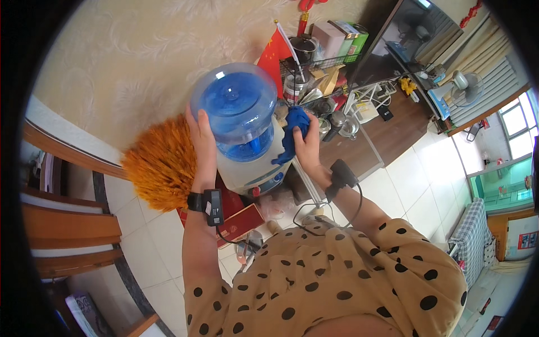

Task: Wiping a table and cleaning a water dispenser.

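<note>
A clear blue plastic water bottle [234, 103] sits upside down on a white water dispenser [236, 177]. My left hand [202, 139] rests against the bottle's left side, its fingers partly hidden behind the plastic. In my right hand [308, 143] is a crumpled blue cloth [294, 132], held just to the right of the bottle. The cloth's lower end hangs near the dispenser's top right edge; I cannot tell whether it touches. A red knob and a blue knob show on the dispenser's front.
Orange dried grass plumes [162, 164] stand close by my left forearm. Right of the dispenser, a small red flag [271, 54], jars [337, 120] and a wire rack [332, 62] crowd a brown cabinet [402, 122]. A red box [240, 225] lies below. Cables hang from both wrist devices.
</note>
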The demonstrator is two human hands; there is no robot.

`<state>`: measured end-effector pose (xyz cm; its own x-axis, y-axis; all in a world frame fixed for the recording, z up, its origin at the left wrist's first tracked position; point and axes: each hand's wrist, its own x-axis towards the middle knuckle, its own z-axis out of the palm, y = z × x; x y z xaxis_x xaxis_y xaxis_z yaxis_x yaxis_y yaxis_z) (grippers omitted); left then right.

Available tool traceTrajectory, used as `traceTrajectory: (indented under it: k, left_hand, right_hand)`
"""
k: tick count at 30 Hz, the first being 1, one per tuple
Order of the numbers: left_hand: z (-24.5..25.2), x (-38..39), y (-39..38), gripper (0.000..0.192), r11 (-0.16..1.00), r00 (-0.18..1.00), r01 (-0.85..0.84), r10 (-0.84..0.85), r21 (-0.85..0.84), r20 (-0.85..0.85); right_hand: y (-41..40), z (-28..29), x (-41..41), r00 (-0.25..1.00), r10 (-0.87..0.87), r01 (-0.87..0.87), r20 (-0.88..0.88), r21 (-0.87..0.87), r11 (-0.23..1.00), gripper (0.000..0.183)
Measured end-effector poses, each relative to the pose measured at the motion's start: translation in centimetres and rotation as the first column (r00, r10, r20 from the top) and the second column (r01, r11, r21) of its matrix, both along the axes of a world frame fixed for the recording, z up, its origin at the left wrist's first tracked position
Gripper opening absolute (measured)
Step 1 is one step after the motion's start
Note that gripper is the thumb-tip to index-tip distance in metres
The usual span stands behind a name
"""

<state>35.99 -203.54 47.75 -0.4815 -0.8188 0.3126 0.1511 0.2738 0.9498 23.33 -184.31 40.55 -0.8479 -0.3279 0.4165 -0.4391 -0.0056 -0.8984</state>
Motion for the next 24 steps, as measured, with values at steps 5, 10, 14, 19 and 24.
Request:
traceTrajectory:
  k: [5,10,14,19,24]
  left_hand:
    - [-0.5,0.3,-0.6,0.061,1.000,1.000,0.000,0.000,-0.005,0.014]
    - [0.3,0.0,-0.1,0.060,0.999,0.999,0.041,-0.041,0.006,0.030]
    - [0.1,-0.2,-0.4,0.063,1.000,0.998,0.018,-0.017,-0.024,0.055]
    - [0.8,-0.1,0.3,0.066,1.000,0.995,0.002,-0.003,0.006,0.100]
    - [0.8,-0.2,0.6,0.068,0.999,0.992,0.016,-0.020,0.032,0.122]
  right_hand:
    - [0.2,-6.0,2.3,0.959,0.077,-0.016,-0.272,0.221,0.975,0.047]
    - [0.2,-11.0,2.1,0.932,0.287,-0.102,-0.220,0.600,0.793,0.049]
    - [-2.7,-12.7,-2.8,0.936,0.245,-0.082,-0.254,0.520,0.850,0.046]
    - [-7.1,-14.7,-9.4,0.906,0.351,-0.226,-0.235,0.432,0.873,0.045]
    - [-11.5,-14.4,-12.5,0.852,0.462,-0.330,-0.247,0.431,0.840,0.040]
